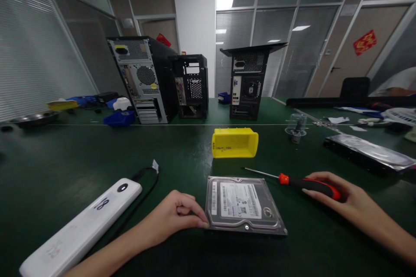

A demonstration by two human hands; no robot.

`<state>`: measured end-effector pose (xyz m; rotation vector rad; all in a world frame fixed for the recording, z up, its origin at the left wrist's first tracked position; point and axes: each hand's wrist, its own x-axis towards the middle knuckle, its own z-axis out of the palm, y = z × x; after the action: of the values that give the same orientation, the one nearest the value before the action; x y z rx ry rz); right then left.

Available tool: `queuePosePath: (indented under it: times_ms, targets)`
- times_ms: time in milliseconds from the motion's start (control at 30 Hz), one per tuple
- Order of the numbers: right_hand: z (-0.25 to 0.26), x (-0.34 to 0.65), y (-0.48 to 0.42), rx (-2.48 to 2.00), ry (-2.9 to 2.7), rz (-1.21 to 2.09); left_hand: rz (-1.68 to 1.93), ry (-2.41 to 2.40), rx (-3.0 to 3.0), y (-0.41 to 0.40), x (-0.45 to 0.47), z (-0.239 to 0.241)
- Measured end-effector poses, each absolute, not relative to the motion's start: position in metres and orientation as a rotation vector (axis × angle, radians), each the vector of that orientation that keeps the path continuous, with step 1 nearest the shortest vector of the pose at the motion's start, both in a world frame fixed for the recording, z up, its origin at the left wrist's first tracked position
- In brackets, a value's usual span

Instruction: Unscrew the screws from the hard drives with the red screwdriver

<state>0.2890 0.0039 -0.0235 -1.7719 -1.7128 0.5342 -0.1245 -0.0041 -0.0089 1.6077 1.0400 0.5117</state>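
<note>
A hard drive (240, 203) lies flat on the green table, its labelled face up. At its near left corner, the thumb and forefinger of my left hand (182, 214) are pinched together on the edge, with the other fingers curled in. My right hand (341, 194) grips a screwdriver (299, 183) by its black and red handle, right of the drive. The screwdriver's thin shaft points left, and its tip is just beyond the drive's far edge. Behind the drive, a yellow plastic bin (234, 149) rests with its open side towards me.
A white power bank (81, 229) with a black cable lies on the left. Several computer cases (247, 82) stand at the back. On the right are a metal-topped drive (373, 149) and a clear plastic cup (296, 125). A blue bin (118, 118) sits further back left.
</note>
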Motion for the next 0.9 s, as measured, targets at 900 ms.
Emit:
queuePosePath:
  times_ms: [900]
  targets:
    - [-0.024,0.289,0.002,-1.785,-1.726,0.587,0.723,1.025,2.721,-0.017,-0.125,-0.021]
